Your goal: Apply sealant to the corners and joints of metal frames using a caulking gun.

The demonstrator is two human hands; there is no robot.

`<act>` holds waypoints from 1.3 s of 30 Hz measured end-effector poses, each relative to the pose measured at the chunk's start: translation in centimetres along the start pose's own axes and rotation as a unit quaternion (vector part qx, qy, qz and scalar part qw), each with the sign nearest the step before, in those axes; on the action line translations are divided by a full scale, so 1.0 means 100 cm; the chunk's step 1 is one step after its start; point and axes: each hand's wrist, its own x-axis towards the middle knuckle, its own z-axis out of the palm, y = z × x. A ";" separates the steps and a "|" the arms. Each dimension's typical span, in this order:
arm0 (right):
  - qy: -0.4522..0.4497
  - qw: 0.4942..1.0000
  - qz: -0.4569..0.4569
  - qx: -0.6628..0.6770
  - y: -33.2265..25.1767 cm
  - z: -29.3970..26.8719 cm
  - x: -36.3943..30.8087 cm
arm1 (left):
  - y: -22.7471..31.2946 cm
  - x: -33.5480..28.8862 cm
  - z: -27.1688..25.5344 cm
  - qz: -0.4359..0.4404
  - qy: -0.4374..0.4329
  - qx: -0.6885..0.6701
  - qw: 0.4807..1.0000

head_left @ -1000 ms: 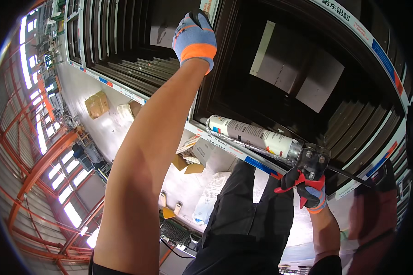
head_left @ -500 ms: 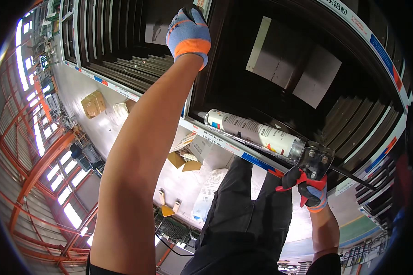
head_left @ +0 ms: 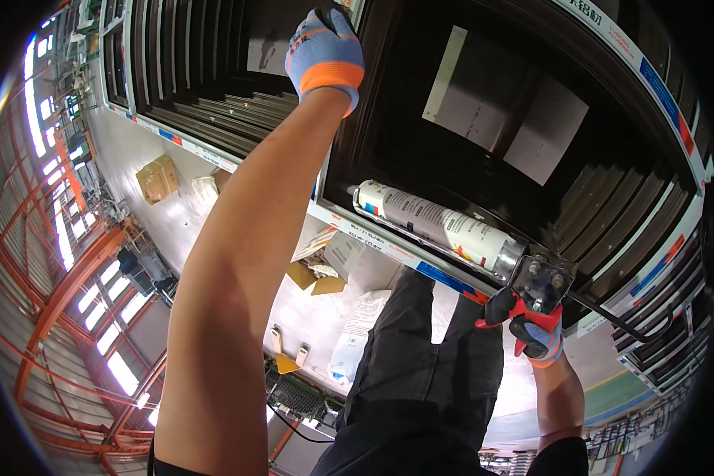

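Gripping the caulking gun (head_left: pixel 541 284) by its red handle (head_left: pixel 543 319), the closed right hand (head_left: pixel 541 341) lines its cartridge (head_left: pixel 440 224) along the dark frames' near edge (head_left: pixel 404 256), presumably for control, while the left hand (head_left: pixel 325 57) curls at a white-wrapped bar (head_left: pixel 358 11), perhaps bracing, actual grasp unclear.

daylight glares through the windows (head_left: pixel 120 373) at the left, burnt out to flat white. the floor (head_left: pixel 127 151) is brightly lit, while the dark frames (head_left: pixel 397 135) sink into deep shadow, much detail lost. the cartridge (head_left: pixel 432 222) looks bright and fairly crisp; a soft shadow darkens the left forearm (head_left: pixel 246 238). fisheye distortion bows the red beams (head_left: pixel 55 305), and blackness closes in around the rim.
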 end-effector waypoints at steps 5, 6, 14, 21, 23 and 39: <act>-0.012 1.000 -0.025 -0.009 0.003 -0.005 -0.003 | 0.006 -0.002 -0.004 0.015 0.012 0.019 1.000; -0.018 1.000 -0.023 0.002 0.003 -0.006 -0.003 | 0.007 -0.002 -0.005 0.026 0.005 0.020 0.999; -0.038 0.998 -0.031 0.031 0.001 -0.013 -0.008 | 0.010 -0.002 -0.004 0.028 0.010 0.000 1.000; -0.019 0.998 0.001 -0.054 -0.001 -0.046 -0.022 | 0.007 -0.004 0.001 -0.013 -0.007 0.019 1.000; -0.015 0.998 0.057 0.021 -0.001 -0.055 -0.026 | 0.009 -0.003 0.003 0.000 0.007 0.002 1.000; -0.053 0.994 0.028 0.092 -0.009 -0.100 0.055 | 0.016 0.002 0.040 -0.010 0.033 -0.063 0.997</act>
